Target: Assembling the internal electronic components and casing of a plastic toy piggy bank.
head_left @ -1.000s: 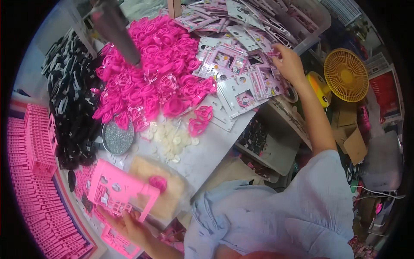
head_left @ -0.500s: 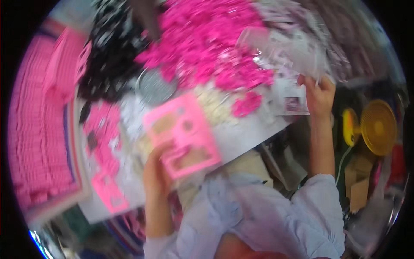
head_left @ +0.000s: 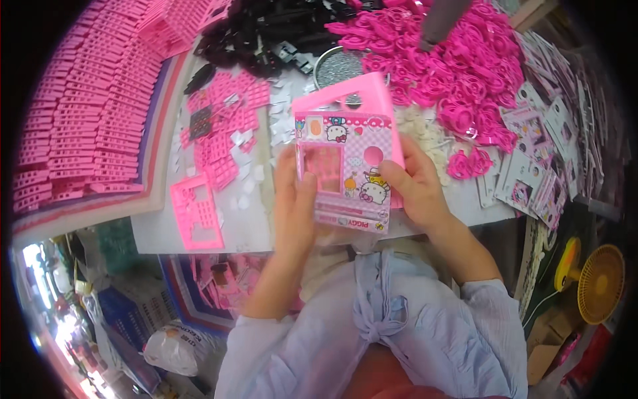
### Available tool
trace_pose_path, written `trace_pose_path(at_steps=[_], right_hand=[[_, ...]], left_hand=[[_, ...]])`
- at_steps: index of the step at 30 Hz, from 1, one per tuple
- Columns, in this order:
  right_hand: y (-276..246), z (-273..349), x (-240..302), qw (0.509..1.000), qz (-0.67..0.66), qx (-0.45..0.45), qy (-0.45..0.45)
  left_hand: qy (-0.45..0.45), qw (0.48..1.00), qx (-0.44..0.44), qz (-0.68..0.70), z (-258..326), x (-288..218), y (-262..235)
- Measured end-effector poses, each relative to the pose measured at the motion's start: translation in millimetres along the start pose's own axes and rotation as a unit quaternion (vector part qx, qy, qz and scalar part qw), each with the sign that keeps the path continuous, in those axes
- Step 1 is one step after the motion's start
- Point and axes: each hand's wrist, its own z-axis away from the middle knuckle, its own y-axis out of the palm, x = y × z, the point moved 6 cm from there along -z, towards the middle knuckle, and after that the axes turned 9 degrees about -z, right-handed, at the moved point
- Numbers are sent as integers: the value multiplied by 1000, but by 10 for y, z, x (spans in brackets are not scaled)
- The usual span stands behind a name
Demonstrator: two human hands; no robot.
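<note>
In front of my chest I hold a pink plastic panel (head_left: 345, 93) with cut-out openings, a printed card (head_left: 355, 143) lying over its near face. Cartoon cats and a square window decorate the card, which looks glossy, as if in clear film. My left hand (head_left: 297, 203) is closed on the left edge, thumb upright at the card's side. On the right edge my right hand (head_left: 422, 189) grips panel and card, its thumb on the card's face. The fingers behind are hidden. A further pink panel (head_left: 216, 233) lies at the table's front left.
Stacked pink panels (head_left: 93, 113) fill the left. Pink keypad pieces (head_left: 229, 100) lie beside them. Black parts (head_left: 272, 33), a round metal tin (head_left: 325, 66) and a heap of bright pink parts (head_left: 458, 73) are farther back. Printed cards (head_left: 531, 146) and a yellow fan (head_left: 598, 282) are at right.
My right hand has come from the cards at the right to the panel, bringing a printed card onto it. My left hand and the panel have shifted right and up. The view has turned.
</note>
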Motion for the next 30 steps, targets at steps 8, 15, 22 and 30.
trace_pose_path(at_steps=[8,15,22,30], right_hand=[[143,82,22,991,60,7,-116],[296,132,98,983,104,59,-136],[266,117,85,991,79,78,-68],[230,119,70,973,180,111,-88]], left_hand=[[137,987,-62,-59,72,-292,-86],[119,991,-47,-35,-49,-326,21],[81,993,-28,83,43,-412,175],[59,996,3,70,70,-351,132]])
